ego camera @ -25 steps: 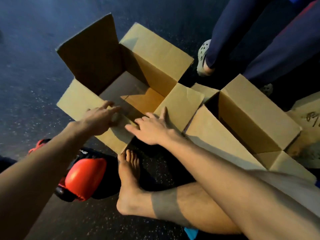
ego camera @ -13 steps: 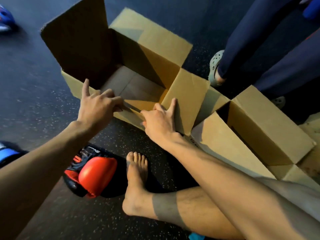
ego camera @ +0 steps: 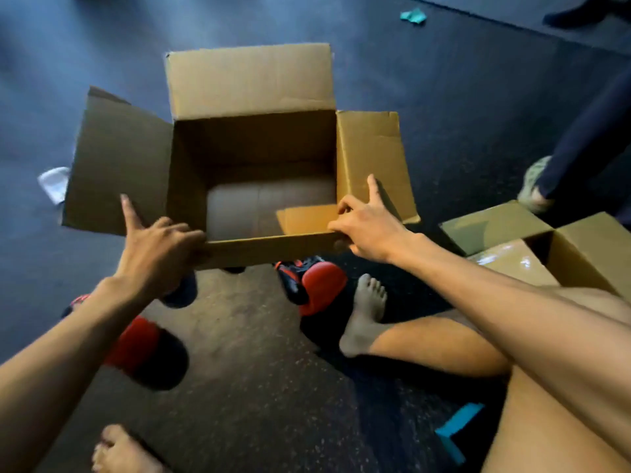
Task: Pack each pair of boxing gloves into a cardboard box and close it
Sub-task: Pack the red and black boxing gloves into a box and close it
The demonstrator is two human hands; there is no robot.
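Head camera: where is the cardboard box [ego camera: 256, 145]?
— Straight ahead of the person, mouth up, over the dark floor [ego camera: 259, 370]. Whether it rests there or is lifted, I can't tell. Its far flap stands up, and the left and right flaps splay outward.
— And the hands?
— Both grip its near wall. The left hand [ego camera: 157, 247] curls its fingers over the near-left corner, with the index finger straight along the left flap. The right hand [ego camera: 367, 227] pinches the near-right corner, index finger straight along the right flap.
— Inside?
— Bare cardboard bottom, with one small flap lifted near the right hand.
— The gloves?
— Outside the box. One red boxing glove [ego camera: 319, 285] lies just below the near wall, beside a bare foot [ego camera: 365, 312]. Another, a red-and-black glove [ego camera: 146, 349], sits partly hidden under the left forearm.
— Anything else?
— A second open box [ego camera: 580, 254] to the right, and someone's dark trouser leg [ego camera: 587, 138] beyond it.
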